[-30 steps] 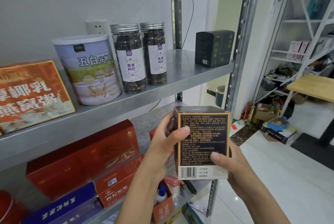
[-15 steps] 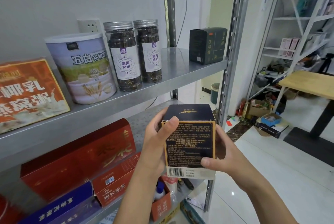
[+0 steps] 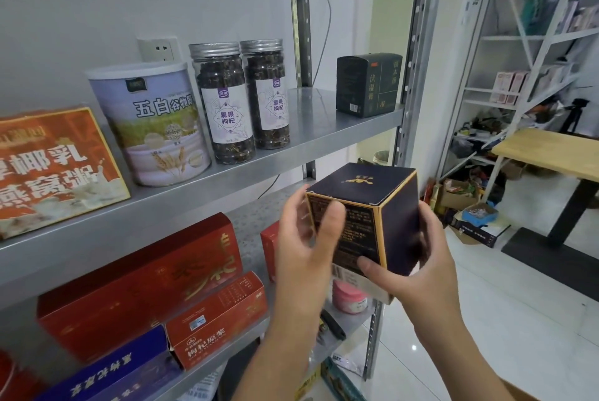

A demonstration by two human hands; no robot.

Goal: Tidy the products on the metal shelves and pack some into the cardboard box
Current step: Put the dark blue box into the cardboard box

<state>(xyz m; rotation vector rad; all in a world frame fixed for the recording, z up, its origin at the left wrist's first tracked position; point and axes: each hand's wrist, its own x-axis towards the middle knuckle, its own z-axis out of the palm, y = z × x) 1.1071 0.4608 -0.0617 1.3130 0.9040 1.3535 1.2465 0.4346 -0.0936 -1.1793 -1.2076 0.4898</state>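
A dark box [image 3: 397,225] is held in the air before the shelves [image 3: 317,122], below the upper board, tilted with one corner turned toward the camera. It is clamped from both sides: the left hand [image 3: 301,248] has its thumb on the printed face and its fingers curled round the far edge. The right hand [image 3: 421,271] has its thumb low on that face and its fingers wrapped behind. For a clean placing, the box would best be squared up, label outward, and set on the bare board between the jars [image 3: 223,102] and the green box [image 3: 366,83], the jars left unnudged. To the right, a second rack [image 3: 534,34], a wooden table [image 3: 551,151] and floor clutter [image 3: 470,206] are seen.
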